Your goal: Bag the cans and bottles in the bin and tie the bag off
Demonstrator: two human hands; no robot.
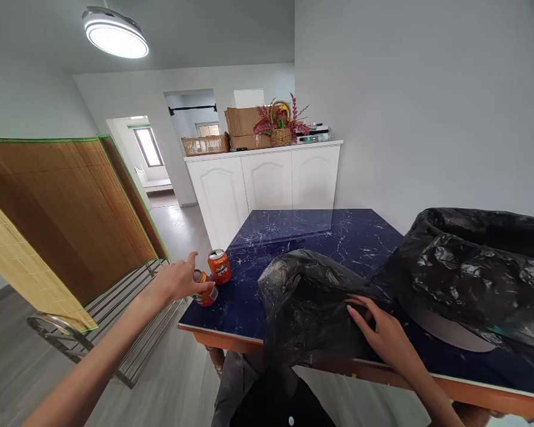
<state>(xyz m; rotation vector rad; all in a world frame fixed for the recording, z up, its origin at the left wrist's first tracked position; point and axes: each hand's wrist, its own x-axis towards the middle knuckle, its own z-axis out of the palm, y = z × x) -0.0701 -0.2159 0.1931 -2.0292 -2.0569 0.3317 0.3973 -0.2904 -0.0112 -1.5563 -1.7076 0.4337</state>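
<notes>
My left hand [177, 280] is at the table's left edge, thumb and fingers spread around an orange can [206, 295]. The thumb crosses in front of this can, and the fingers do not close on it. Right behind stands a second orange can [220, 270], upright, its silver top showing. At the front of the table, my right hand [380, 329] pinches the side of a black plastic bag [311, 320]. This bag lies partly spread and hangs over the front edge. Its inside cannot be made out.
The dark blue marbled table [338, 234] carries a bin lined with black plastic [467, 267] on the right. A metal rack [129, 314] with a bamboo screen [62, 207] stands left. Behind, a white cabinet [267, 181] bears a flower basket [281, 136] and a cardboard box [244, 127].
</notes>
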